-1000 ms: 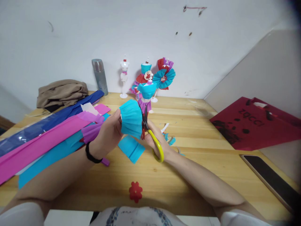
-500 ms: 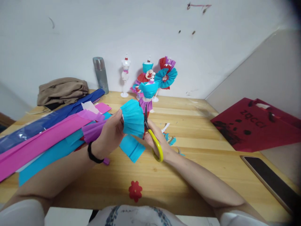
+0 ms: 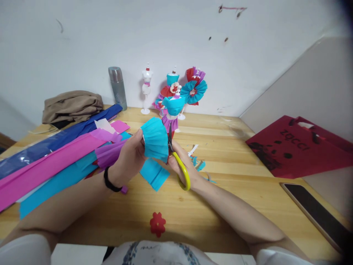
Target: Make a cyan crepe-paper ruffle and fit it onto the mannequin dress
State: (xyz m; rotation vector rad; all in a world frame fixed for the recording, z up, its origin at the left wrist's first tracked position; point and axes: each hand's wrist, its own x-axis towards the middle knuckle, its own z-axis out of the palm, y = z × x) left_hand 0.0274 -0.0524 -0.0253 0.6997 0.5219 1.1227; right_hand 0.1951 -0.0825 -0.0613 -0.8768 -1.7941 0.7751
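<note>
Between thumb and fingers of the left hand [image 3: 128, 156], in the head view, pleated blue paper [image 3: 156, 139] is pinched, fanning rightward to scissors [image 3: 182, 164] clasped in the right hand [image 3: 189, 162]. A slanting blade [image 3: 170, 135] or slack pinch could leave its outer edge ragged. The scissors' long axis runs forward from the right grip, tips leaning slightly left.

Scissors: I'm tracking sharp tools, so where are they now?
In the head view, the scissors are near the centre, in the right hand, at the right edge of the pleated blue paper.
</note>
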